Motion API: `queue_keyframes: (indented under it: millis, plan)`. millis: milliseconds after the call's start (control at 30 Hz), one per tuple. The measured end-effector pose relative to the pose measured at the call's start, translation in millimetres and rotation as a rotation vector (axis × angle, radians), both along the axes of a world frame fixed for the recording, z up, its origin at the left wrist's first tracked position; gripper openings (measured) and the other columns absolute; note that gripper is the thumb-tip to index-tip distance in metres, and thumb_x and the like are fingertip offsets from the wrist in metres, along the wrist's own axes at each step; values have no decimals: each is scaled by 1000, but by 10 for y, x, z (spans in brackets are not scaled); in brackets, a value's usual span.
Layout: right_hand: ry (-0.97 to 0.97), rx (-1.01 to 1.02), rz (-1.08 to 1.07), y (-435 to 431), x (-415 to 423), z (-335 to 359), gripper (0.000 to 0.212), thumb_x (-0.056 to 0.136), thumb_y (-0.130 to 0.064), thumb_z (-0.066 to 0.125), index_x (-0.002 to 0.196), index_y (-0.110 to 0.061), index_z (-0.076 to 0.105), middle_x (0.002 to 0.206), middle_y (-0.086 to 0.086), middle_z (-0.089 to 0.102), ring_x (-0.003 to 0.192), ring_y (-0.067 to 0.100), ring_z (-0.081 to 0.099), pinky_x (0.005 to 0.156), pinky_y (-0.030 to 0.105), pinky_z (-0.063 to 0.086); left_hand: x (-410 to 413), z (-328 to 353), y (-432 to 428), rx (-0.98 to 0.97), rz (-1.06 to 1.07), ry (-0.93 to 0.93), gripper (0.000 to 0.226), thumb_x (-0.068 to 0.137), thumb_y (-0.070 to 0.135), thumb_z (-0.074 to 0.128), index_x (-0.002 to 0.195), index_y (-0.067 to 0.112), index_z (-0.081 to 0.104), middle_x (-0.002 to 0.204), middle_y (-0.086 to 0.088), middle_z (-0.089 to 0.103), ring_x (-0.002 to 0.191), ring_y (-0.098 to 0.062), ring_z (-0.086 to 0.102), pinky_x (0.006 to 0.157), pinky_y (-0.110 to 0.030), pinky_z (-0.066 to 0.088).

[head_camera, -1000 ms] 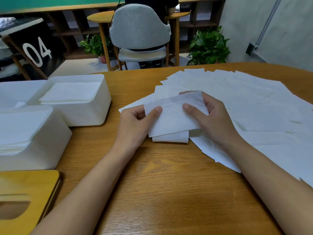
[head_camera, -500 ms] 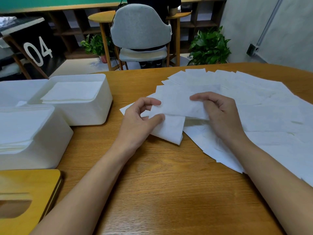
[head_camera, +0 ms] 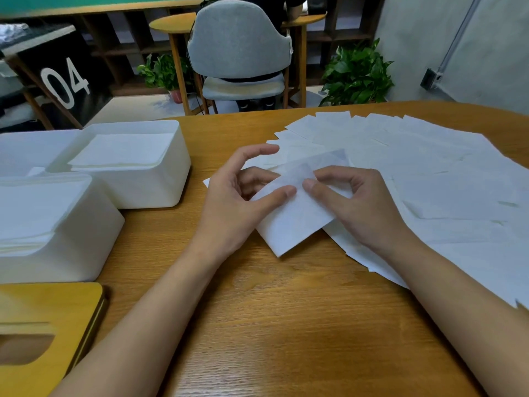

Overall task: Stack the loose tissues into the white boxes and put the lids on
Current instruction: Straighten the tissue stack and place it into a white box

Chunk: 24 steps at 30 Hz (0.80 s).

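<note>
While left hand and right hand pinch one tissue, lower corner over table, boxes well apart.

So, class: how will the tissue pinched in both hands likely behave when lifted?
Probably floppy: the tissue folds between the left hand and right hand. Likely very light, as fingertip pinches alone hold it. It might tear if tugged; it looks thin, almost see-through.

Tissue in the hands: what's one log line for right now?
left hand: pinches tissue | right hand: pinches same tissue | white boxes: tissues inside, no lids | wooden lid: on table
</note>
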State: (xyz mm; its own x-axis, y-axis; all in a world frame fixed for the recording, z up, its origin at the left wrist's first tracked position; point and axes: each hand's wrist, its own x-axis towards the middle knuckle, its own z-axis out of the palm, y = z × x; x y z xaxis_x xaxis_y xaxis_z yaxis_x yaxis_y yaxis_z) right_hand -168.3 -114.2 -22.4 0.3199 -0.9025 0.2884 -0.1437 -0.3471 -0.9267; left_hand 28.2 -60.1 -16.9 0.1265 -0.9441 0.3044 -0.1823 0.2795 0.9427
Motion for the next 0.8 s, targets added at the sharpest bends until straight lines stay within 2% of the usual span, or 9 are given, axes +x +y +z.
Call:
queue_keyframes:
  millis: [100,167,267,367,433,533,633,700,800]
  plan:
    - [-56,20,-107,-54,-32,2,10,95,-24,76,87,-30,78,87,-23,77,88,-6,70,76,7,47,20,-13,-22,14,18,-25,46,89,11,83,131,19,64,90,-8,78,90,-18,76,78,-28,59]
    - [-74,44,-86,-52,-60,31,12,96,-20,75,87,-28,77,86,-24,77,85,-7,71,74,7,48,34,-29,-34,-16,57,-81,36,93,12,79,126,20,67,86,-5,77,89,-12,74,79,-19,52]
    - [-41,85,50,13,-39,33,11,96,-20,73,104,-24,79,101,-13,79,95,3,73,79,16,54,23,-32,-26,-43,77,-162,32,94,16,79,123,24,69,85,4,77,89,-8,71,80,-21,47]
    - [19,62,109,42,4,3,28,96,-23,75,122,-33,73,119,-18,72,107,3,66,82,15,51,35,-47,-23,-59,95,-191,31,93,19,81,121,27,71,86,7,76,89,-7,71,76,-20,48]
    - [55,30,111,29,4,-22,40,96,-27,76,131,-42,65,130,-23,64,116,3,61,91,22,51,53,-54,-37,-63,113,-204,30,93,21,81,120,28,71,86,8,76,90,-9,72,75,-21,48]
    - [79,-9,110,38,13,-43,55,94,-32,76,140,-52,53,143,-27,53,132,7,52,109,40,48,52,-73,-50,-59,128,-205,28,93,22,80,119,29,71,85,8,76,88,-11,71,74,-26,48]
    - [87,-37,113,34,25,-65,61,97,-24,73,144,-52,46,148,-28,47,137,11,50,113,52,46,60,-98,-62,-63,141,-202,27,93,24,81,118,29,72,85,6,75,88,-13,71,76,-31,50]
    - [75,-52,125,38,26,-76,61,99,-15,70,144,-47,45,145,-23,51,127,17,58,106,52,51,48,-136,-65,-84,177,-223,25,92,26,81,116,29,72,89,7,75,91,-16,70,80,-32,51]
    - [-17,-39,137,45,11,-57,54,99,-5,67,136,-38,44,129,-3,61,95,18,69,75,33,56,37,-191,-89,-58,260,-236,23,93,36,79,114,32,71,106,13,72,101,-11,66,85,-24,46]
